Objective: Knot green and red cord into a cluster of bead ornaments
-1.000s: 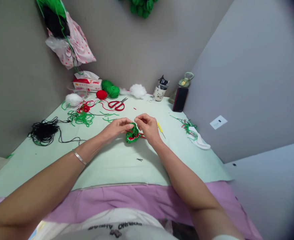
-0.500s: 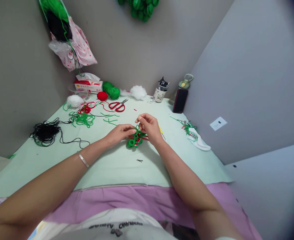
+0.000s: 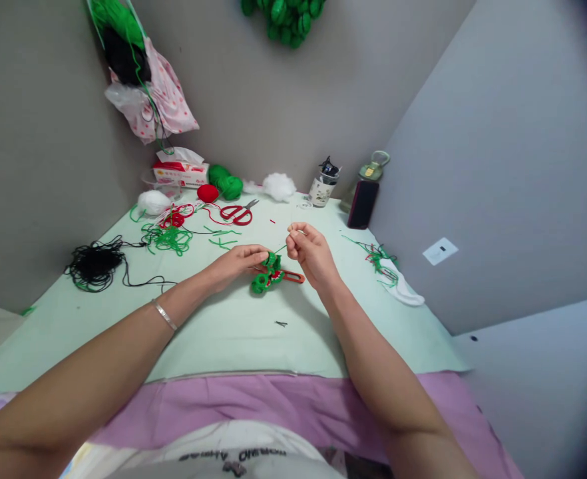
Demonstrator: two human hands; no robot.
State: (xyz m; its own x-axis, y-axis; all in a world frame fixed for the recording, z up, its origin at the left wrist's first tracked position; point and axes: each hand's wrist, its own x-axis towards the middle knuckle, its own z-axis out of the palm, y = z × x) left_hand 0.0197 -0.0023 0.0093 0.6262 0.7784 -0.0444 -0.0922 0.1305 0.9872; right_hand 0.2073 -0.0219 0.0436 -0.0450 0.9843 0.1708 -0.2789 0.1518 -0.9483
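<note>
My left hand [image 3: 241, 263] is closed on the edge of a small green crocheted piece [image 3: 260, 283] with red and white parts. Thumb and fingertips pinch its upper left side, just above the tabletop. A flat orange-red slotted bar [image 3: 294, 277] sticks out from the right of the piece. Up and to the right of it, my right hand [image 3: 313, 253] pinches a thin green yarn strand [image 3: 280, 249] that runs taut from the crochet. Whether a needle is also in those fingertips is too small to tell.
Red-handled scissors [image 3: 237, 213] lie behind the hands. At left are black yarn [image 3: 94, 265], green scraps [image 3: 168, 238] and a red ball [image 3: 207, 193]. A phone [image 3: 363, 205] leans on a bottle at the back right. Small dark pins [image 3: 281, 324] lie in front.
My right hand has moved away from the crocheted piece, up and to the right, drawing the green strand straight. The orange-red bar shows more, and a yellow thing by the right hand is now hidden.
</note>
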